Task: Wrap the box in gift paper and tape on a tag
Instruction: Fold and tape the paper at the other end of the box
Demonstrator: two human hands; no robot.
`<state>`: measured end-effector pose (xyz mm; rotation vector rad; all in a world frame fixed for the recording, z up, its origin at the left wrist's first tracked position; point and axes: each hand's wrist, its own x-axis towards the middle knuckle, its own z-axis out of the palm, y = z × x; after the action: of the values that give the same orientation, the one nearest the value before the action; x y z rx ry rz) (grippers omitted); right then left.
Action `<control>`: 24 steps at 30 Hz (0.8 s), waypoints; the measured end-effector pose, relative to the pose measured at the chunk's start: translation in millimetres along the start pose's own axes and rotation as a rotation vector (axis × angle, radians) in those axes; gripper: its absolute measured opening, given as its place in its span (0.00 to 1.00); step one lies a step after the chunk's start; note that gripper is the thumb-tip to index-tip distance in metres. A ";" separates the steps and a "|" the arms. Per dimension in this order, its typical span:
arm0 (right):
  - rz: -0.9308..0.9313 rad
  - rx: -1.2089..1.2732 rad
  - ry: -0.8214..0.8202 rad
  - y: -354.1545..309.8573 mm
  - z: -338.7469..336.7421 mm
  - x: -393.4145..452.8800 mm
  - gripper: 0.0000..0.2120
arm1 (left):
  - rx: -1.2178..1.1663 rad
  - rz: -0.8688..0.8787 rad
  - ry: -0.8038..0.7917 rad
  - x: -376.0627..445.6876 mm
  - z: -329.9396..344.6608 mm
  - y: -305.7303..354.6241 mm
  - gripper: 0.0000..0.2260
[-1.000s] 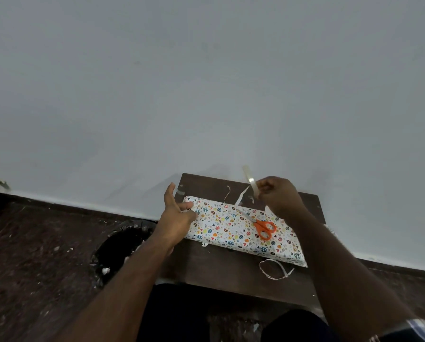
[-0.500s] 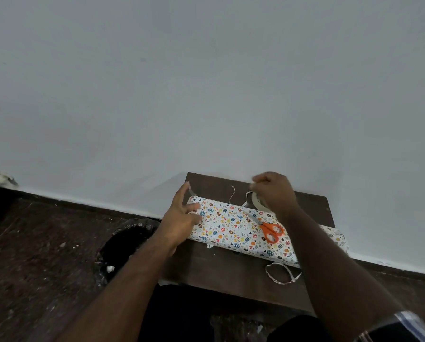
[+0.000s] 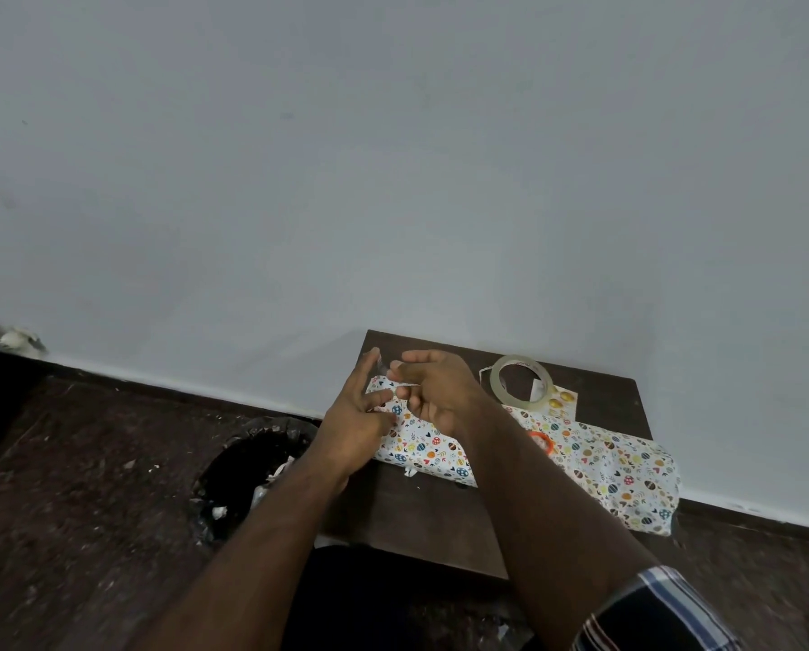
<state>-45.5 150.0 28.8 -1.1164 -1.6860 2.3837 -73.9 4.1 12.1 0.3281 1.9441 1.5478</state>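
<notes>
Both hands, my left hand (image 3: 362,415) and right hand (image 3: 433,392), now pinch a tape strip (image 3: 382,367) over the wrapped box (image 3: 428,446) on the bench (image 3: 599,392), since I set the tape roll (image 3: 521,382) down far right.

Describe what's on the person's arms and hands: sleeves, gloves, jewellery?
Both hands are bare: no gloves, rings or watch visible on the left hand or right hand. The left forearm is uncovered as far as the frame shows. The right arm has a checked sleeve near the elbow, dark blue and white with thin red stripes; below it the forearm is bare.
</notes>
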 end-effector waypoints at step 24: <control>-0.326 -0.137 0.172 24.5 -27.6 -20.2 0.10 | 0.155 -0.042 0.109 8.2 4.6 -3.1 0.36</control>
<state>-6.0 154.3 14.8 -0.9433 -1.8298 1.9483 -76.9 11.3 6.1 0.2711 2.1482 1.4178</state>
